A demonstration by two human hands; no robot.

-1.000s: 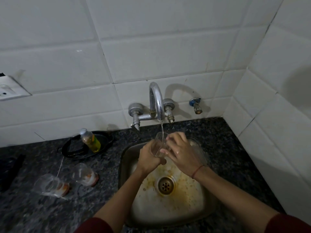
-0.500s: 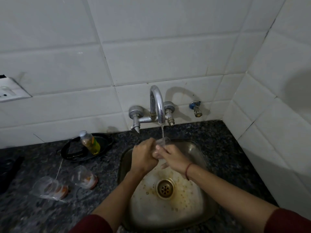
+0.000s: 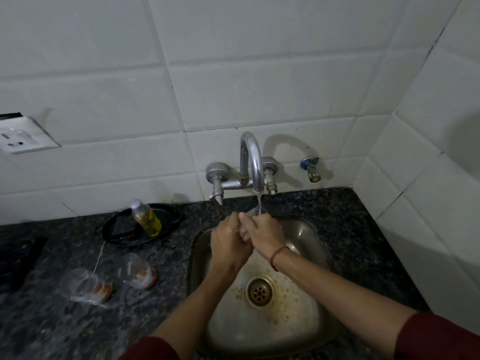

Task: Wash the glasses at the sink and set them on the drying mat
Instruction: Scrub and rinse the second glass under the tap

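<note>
White tiled wall (image 3: 233, 74) behind and to the right. Dark speckled counter (image 3: 52, 320) below it. Steel sink (image 3: 306, 235) set in the counter, basin stained brown. Tap (image 3: 250, 157) on the wall, thin stream running. Left hand (image 3: 228, 245) and right hand (image 3: 265, 235) meet under the stream, over the back of the basin, fingers of both curled round a clear glass (image 3: 257, 211); only its rim shows above them. Black pan (image 3: 168, 216) left of the tap, yellow bottle (image 3: 146, 218) lying in it. Two dirty glasses (image 3: 85, 285) (image 3: 136, 271) on their sides on the counter, left of the sink, orange residue at their bases. Drain (image 3: 259, 291). Red thread (image 3: 276, 255) on the right wrist.
</note>
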